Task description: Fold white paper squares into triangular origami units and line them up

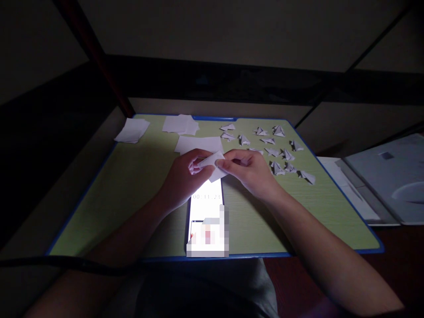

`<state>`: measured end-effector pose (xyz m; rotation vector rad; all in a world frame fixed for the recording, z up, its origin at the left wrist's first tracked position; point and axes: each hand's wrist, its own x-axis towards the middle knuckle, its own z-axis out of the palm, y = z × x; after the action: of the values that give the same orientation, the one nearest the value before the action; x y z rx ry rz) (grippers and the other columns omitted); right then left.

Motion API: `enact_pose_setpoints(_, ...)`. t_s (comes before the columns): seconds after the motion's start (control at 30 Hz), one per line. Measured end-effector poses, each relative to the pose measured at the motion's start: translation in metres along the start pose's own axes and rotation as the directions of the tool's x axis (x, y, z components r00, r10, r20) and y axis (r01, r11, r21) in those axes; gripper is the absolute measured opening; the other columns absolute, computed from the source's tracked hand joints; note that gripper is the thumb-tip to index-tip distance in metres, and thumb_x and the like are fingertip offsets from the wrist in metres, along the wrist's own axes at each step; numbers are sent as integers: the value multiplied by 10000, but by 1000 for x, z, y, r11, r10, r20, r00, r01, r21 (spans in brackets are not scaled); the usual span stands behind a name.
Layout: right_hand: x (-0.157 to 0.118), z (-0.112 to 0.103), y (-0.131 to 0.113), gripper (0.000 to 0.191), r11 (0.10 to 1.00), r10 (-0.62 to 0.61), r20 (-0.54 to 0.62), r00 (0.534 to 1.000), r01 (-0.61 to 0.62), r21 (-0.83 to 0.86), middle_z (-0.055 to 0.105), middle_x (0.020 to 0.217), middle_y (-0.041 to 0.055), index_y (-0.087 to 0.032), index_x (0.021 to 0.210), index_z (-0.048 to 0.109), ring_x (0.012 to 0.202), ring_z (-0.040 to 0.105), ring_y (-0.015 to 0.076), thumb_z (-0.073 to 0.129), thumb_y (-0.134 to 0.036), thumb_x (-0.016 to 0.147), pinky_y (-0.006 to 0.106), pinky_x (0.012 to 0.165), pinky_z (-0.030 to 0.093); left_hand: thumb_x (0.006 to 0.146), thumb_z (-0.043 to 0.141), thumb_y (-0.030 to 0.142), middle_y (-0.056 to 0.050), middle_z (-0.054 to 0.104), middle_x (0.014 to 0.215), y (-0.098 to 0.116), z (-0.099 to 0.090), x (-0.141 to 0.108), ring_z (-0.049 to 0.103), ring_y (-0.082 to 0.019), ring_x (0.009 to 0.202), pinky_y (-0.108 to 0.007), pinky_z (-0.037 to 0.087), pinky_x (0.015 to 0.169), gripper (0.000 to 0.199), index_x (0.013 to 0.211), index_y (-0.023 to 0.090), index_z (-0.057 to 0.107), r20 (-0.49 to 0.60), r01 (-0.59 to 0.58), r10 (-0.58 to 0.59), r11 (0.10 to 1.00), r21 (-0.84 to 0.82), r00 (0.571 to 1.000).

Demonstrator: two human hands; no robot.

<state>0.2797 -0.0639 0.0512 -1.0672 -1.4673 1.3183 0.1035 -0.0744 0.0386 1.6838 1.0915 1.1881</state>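
Note:
A small folded piece of white paper [217, 170] is held up over the middle of the table, above the top end of a lit phone [206, 207]. My left hand [188, 170] pinches its left side, thumb in front. From the right, my right hand [250, 170] grips the paper between thumb and fingers. Part of the paper is hidden behind my fingers. Just beyond my hands lies a flat white sheet [198, 144]. The phone shows a timer reading, and its lower part is blurred out.
Several folded paper figures [278, 168] are spread over the right side of the green table [109, 198] with its blue edge. One paper stack [132, 130] lies at the far left corner, another stack [180, 124] at the back. A dark cable [66, 261] crosses the lower left.

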Motion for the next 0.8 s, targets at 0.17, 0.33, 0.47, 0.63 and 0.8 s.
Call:
enact_pose_setpoints(0.17, 0, -2, 3, 250, 1000, -27, 27, 999, 27, 4, 678, 659, 5, -163, 712, 732, 576, 556, 114, 822, -395, 693, 261, 540, 393, 753, 641, 228, -27, 724, 831, 2, -1, -1, 679, -146, 758, -266, 572, 674, 135, 875, 172, 632, 20, -8, 8, 1000, -6, 1000)
enact_pose_setpoints(0.33, 0, -2, 3, 236, 999, -51, 27, 998, 52, -10, 686, 663, 3, -174, 707, 731, 571, 561, 108, 820, -392, 706, 255, 533, 398, 772, 632, 232, -23, 731, 859, 2, -1, -2, 676, -146, 768, -260, 564, 667, 114, 873, 181, 638, 26, -1, 1, 1000, -1, 1000)
enact_pose_setpoints(0.47, -1, -1, 2, 253, 998, -62, 17, 998, 63, -23, 680, 649, 1, -176, 678, 723, 568, 559, 105, 827, -405, 697, 253, 533, 401, 767, 620, 212, -19, 730, 842, 1, 1, -1, 667, -138, 747, -245, 551, 640, 97, 857, 179, 638, 12, -8, 7, 1000, 11, 1000)
enact_pose_setpoints(0.63, -1, 1, 0, 272, 997, -76, -3, 997, 76, -27, 676, 634, -2, -173, 671, 723, 555, 556, 105, 839, -419, 678, 246, 515, 393, 769, 623, 224, -21, 731, 853, -1, 1, -1, 664, -138, 744, -236, 543, 614, 107, 864, 175, 637, 6, -7, 7, 1000, 22, 1000)
enact_pose_setpoints(0.8, -2, 2, -2, 279, 997, -73, -11, 997, 73, -38, 677, 636, 2, -172, 675, 722, 559, 557, 108, 842, -424, 673, 248, 516, 396, 773, 621, 211, -12, 719, 828, -1, 1, -1, 661, -132, 737, -224, 541, 606, 99, 864, 173, 634, 7, -20, 20, 1000, 6, 1000)
